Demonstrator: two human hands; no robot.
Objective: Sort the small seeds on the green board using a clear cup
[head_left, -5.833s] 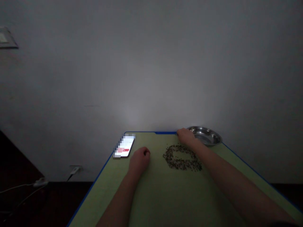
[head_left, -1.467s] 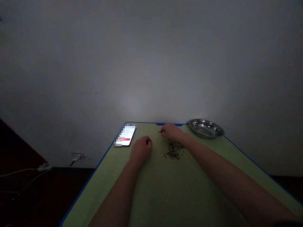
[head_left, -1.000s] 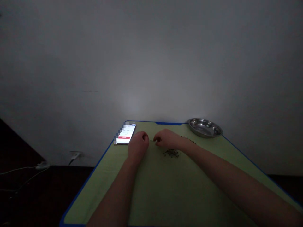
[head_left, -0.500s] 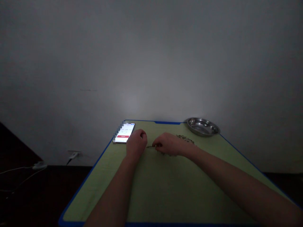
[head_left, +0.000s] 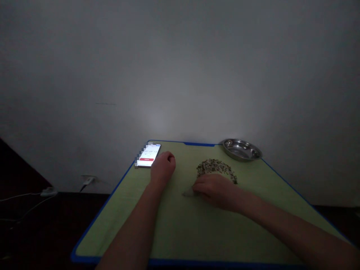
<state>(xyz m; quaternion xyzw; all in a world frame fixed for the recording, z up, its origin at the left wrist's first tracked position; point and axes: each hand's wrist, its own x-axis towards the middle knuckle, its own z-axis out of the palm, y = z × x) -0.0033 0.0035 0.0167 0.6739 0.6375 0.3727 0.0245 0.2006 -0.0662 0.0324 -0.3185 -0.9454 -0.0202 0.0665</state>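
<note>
My right hand is closed around a thin, pale tool, whose blurred tip points left over the cloth; its exact kind cannot be made out. Just beyond that hand, small dark seed-like bits lie scattered in a loose arc, partly hidden by the fingers. My left hand rests in a loose fist on the table, with a dark gap at the curled fingers and nothing seen in it. It lies against the right edge of a lit phone showing running digits and a red button.
A shallow oval steel bowl stands at the table's back right corner. Pale green covers the tabletop, which has a blue rim. A grey wall rises behind it. White cables and a plug are at the lower left.
My right hand has moved right and toward me with the thin tool, uncovering more of the dark bits. My left hand has stayed by the phone.
</note>
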